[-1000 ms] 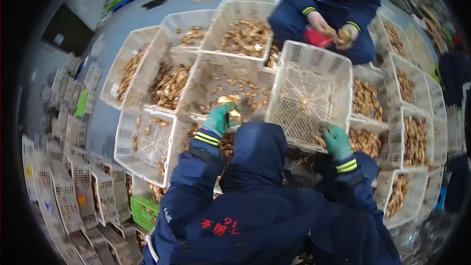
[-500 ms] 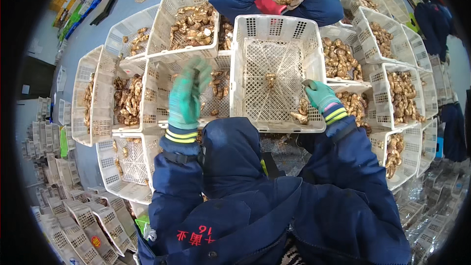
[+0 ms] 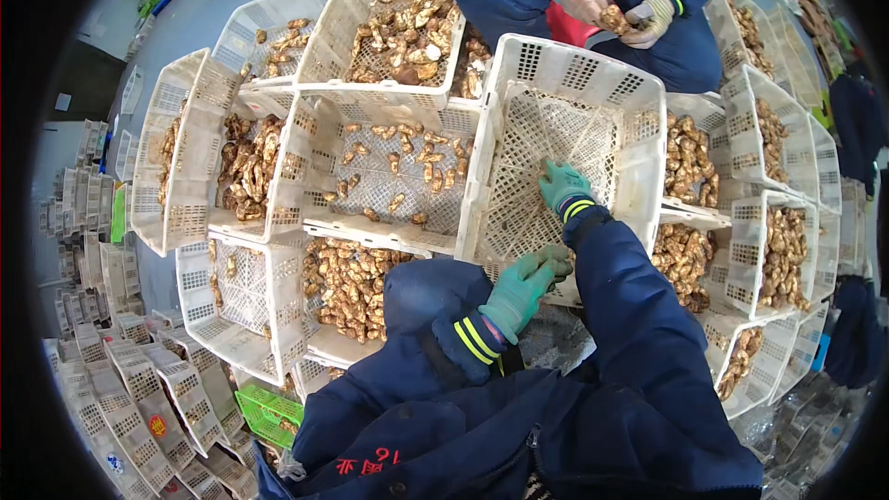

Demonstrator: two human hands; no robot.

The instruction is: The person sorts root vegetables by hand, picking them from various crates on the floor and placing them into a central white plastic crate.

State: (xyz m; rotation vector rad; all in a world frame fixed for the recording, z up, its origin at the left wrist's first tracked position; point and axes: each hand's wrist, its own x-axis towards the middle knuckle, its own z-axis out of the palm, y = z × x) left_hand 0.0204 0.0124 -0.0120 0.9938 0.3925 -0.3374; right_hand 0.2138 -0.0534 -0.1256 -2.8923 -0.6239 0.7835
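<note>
A white slotted plastic crate [image 3: 500,143] stands tilted in front of me, its mesh bottom mostly bare. Inside it, my right hand [image 3: 565,185], in a green glove, reaches down to the bottom with its fingers bunched. Whatever lies under those fingertips is hidden. My left hand [image 3: 523,292], also gloved in green, is over the crate's near edge. Its fingers are curled together and point right; I cannot make out what is in them. Just left stands a crate with scattered brown knobby mushrooms [image 3: 394,162], and nearer me another is filled with mushrooms [image 3: 347,287].
More white crates of mushrooms stand to the left [image 3: 250,167], far left [image 3: 407,32] and right [image 3: 690,162]. Across from me, a co-worker's gloved hands [image 3: 616,14] hold a mushroom. A green basket [image 3: 269,415] and stacked crates [image 3: 139,398] are at lower left.
My left hand has come down and right, from above the left crate to the middle crate's near edge. My right hand has moved from its right rim inside. The mushrooms seen there are now hidden.
</note>
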